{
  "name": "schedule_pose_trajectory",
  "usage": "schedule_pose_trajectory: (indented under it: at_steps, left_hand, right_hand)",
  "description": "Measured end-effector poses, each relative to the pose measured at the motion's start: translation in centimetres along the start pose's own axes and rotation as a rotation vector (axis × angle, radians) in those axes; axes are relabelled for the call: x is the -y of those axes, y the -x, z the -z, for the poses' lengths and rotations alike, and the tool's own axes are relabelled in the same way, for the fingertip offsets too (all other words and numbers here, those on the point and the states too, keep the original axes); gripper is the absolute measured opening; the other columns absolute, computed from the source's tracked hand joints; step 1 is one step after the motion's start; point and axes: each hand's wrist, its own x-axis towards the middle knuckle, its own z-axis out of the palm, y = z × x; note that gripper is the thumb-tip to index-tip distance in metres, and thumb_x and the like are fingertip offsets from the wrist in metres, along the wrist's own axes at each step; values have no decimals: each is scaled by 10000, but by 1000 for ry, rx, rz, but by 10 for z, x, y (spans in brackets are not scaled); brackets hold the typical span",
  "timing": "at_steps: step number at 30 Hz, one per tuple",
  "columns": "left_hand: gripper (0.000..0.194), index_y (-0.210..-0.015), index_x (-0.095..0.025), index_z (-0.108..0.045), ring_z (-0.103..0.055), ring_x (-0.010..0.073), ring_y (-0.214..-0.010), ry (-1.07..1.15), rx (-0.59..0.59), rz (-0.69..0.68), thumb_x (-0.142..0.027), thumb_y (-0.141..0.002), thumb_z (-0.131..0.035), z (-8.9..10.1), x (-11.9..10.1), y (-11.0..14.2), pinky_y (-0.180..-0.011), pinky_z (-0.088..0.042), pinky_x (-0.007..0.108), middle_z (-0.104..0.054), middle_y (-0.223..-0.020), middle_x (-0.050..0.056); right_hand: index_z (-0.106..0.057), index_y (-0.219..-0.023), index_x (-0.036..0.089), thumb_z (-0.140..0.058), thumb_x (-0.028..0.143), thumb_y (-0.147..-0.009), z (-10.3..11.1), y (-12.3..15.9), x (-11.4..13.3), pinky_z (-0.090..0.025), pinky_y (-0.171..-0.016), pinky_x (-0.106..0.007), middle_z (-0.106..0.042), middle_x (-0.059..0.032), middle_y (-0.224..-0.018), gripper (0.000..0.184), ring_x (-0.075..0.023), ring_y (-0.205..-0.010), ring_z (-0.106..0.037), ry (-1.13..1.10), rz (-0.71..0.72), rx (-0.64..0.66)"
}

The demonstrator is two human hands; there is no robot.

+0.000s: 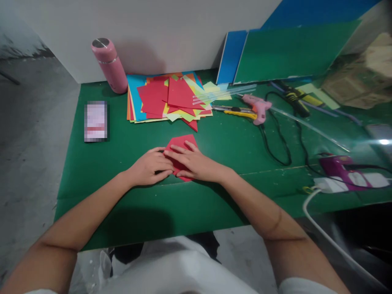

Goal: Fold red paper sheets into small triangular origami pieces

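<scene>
A small, flat piece of red paper with angled corners [179, 165] lies on the matte green surface [199, 208], near its front edge and beneath the person's hands. The right hand [196, 161] is spread flat on it, fingers extended and not gripping; the left hand [153, 167] rests with bent fingers at the paper's left edge, and whether it pinches the sheet cannot be told. The paper should be very light, thin and pliable, quick to crease or tear and likely to slide unless pressed; an outer edge or corner, taken lightly between fingertip and thumb, seems the best hold. Beyond it sits a loose stack of multicoloured paper sheets [153, 98], with a pink cylindrical bottle with a metallic lid [110, 67] to the left and a pink glue gun with a black cord [259, 107] beside a yellow-and-black utility knife [240, 113] to the right. A thin seam crosses the surface. A plain white upright panel [171, 24] stands behind, and grey, stained flooring [30, 122] shows at left.
</scene>
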Motion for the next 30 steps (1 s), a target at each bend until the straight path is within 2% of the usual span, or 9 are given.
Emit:
schedule_pose_trajectory:
  at_steps: [2,7,10,15,19,25,30]
  left_hand:
    - [265,-962,-232,-730,-682,163,-926,20,-14,0,-257,-975,-466,1,0,0,-1003,-465,374,-769,-951,9]
    - [278,-996,-197,-727,-686,162,-896,-86,-13,-25,-261,-980,-456,0,-3,1,-796,-528,289,-765,-984,31]
    - [280,-998,-191,-722,-680,159,-841,-176,-32,6,-267,-987,-453,-2,-9,2,-727,-523,282,-760,-1001,35]
    - [275,-1048,-154,-697,-675,163,-820,-212,-51,-50,-239,-994,-442,-7,-16,3,-706,-522,284,-759,-996,53]
    - [309,-1124,-158,-671,-655,171,-861,-142,20,-51,-167,-993,-391,-11,-12,4,-758,-523,306,-747,-1041,75]
    - [347,-1061,-226,-702,-581,211,-1065,22,37,-9,-113,-962,-390,-10,3,1,-993,-445,416,-729,-1059,43]
    - [258,-997,-219,-714,-573,204,-1003,37,26,137,-256,-985,-458,-9,1,-1,-891,-483,374,-622,-1084,92]
  right_hand:
    - [-266,-1530,224,-584,333,-922,1,1,3,-244,-1123,-541,-460,-139,-1489,694,-271,-1425,-328,65,-3,-33]
    - [-389,-1471,204,-654,412,-882,3,4,5,-299,-1020,-472,-528,-161,-1413,679,-305,-1256,-477,233,-106,-171]
    - [-379,-1474,186,-674,433,-863,6,5,0,-351,-912,-409,-570,-165,-1350,722,-295,-1145,-529,262,-201,-198]
    - [-332,-1494,174,-677,431,-856,7,4,-10,-381,-821,-368,-600,-152,-1283,769,-287,-1035,-541,266,-328,-224]
    - [-349,-1483,165,-673,444,-853,5,4,-17,-412,-847,-391,-615,-150,-1252,761,-299,-1043,-542,201,-351,-249]
    - [-361,-1477,200,-691,491,-822,2,5,-21,-433,-924,-445,-585,-142,-1322,789,-325,-1130,-542,88,-384,-272]
    - [-237,-1529,231,-669,618,-782,-6,4,-10,-346,-1040,-514,-459,-155,-1445,946,-352,-1303,-432,34,-360,-340]
